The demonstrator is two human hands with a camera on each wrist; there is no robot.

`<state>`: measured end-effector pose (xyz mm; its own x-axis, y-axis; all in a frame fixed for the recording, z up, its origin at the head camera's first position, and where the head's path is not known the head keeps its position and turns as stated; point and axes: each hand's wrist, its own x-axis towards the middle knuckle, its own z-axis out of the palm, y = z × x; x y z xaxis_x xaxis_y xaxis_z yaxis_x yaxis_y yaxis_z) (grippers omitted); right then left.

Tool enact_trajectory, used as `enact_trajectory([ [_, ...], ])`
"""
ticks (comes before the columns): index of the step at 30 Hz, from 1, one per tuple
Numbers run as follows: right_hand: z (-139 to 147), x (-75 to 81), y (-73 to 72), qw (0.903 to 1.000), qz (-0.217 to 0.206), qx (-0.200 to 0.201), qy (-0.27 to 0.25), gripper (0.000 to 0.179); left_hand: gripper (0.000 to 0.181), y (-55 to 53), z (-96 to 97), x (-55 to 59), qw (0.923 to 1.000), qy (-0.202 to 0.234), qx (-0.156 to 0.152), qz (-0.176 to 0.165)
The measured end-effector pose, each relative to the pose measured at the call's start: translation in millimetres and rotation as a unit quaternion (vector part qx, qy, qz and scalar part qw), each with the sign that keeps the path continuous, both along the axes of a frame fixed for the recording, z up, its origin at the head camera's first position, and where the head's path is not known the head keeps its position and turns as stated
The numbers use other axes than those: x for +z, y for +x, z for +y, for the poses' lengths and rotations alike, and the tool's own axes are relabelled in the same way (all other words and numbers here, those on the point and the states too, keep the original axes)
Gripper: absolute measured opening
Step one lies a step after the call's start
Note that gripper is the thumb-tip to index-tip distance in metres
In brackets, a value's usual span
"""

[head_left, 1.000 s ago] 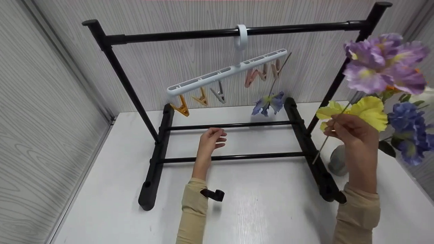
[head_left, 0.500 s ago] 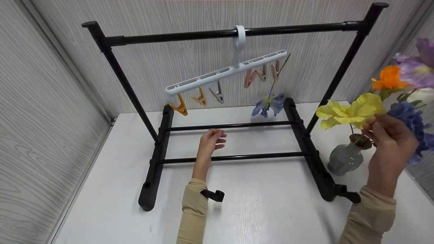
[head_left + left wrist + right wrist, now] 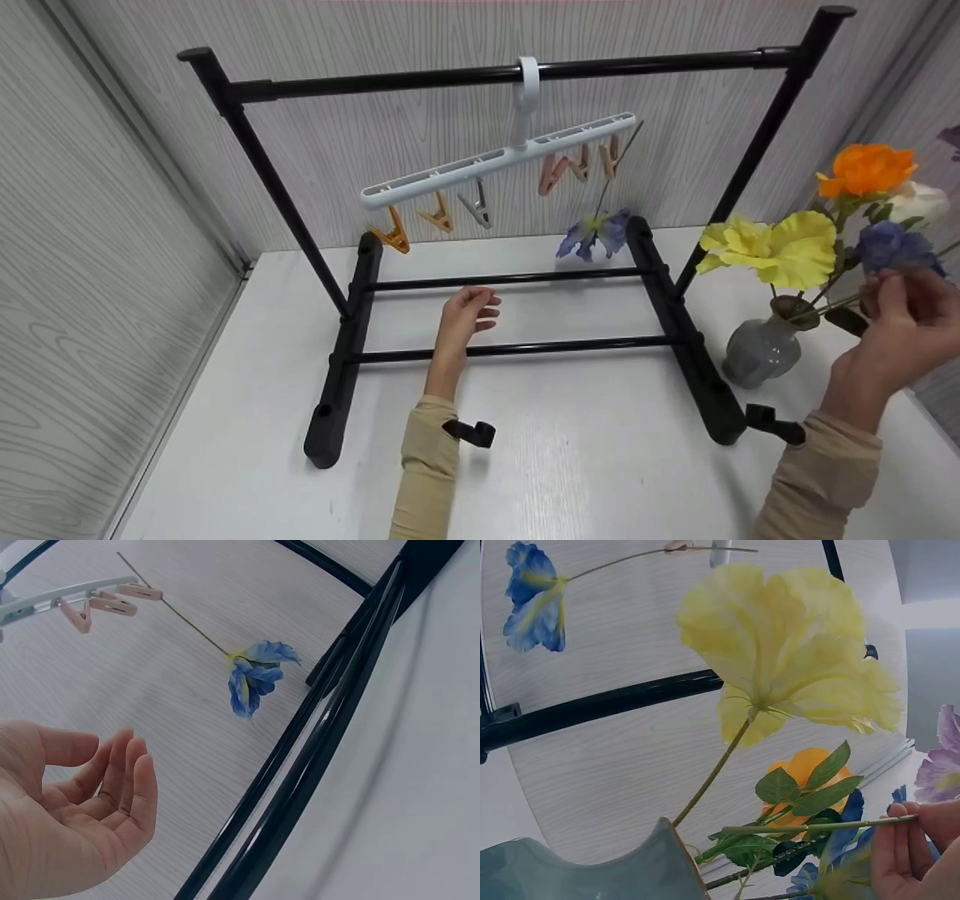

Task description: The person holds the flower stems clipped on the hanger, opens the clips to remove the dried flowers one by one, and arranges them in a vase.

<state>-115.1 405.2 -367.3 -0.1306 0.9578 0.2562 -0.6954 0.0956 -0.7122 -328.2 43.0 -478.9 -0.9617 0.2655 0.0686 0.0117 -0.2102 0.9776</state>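
My right hand (image 3: 904, 330) pinches the thin green stem (image 3: 817, 827) of a purple flower (image 3: 939, 761); the bloom sits mostly outside the right edge of the head view. The stem's lower end lies near the mouth of the grey vase (image 3: 761, 351). In the vase stand a yellow flower (image 3: 776, 247), an orange flower (image 3: 866, 171), a white flower (image 3: 919, 204) and blue blooms (image 3: 892, 246), partly behind my hand. My left hand (image 3: 463, 319) holds nothing, its fingers loosely bent, above the rack's lower bars. A blue flower (image 3: 595, 232) hangs upside down from a clothespin (image 3: 610, 157).
A black rack (image 3: 405, 79) stands on the white table (image 3: 555, 450). From its top bar hangs a white clip hanger (image 3: 450, 176), tilted, with several clothespins such as an orange one (image 3: 394, 231). The vase stands beside the rack's right foot (image 3: 701, 382).
My right hand has moved right with the purple flower, from in front of the rack's right post to beside the vase, bringing the vase into fuller view. My left hand stays put.
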Motion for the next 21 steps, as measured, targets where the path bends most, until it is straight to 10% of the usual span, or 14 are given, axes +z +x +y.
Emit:
enact_trajectory([
  [10, 15.3, -8.4, -19.3, 0.9996, 0.014, -0.015, 0.017, 0.008, 0.017, 3.5, 4.1, -0.3, 0.9999, 0.002, 0.01, -0.012],
  [21, 40.2, -24.5, -37.8, 0.9973, -0.06, 0.042, -0.011, 0.011, 0.019, 7.2, 11.7, -1.2, 0.9995, 0.0, 0.028, -0.016],
])
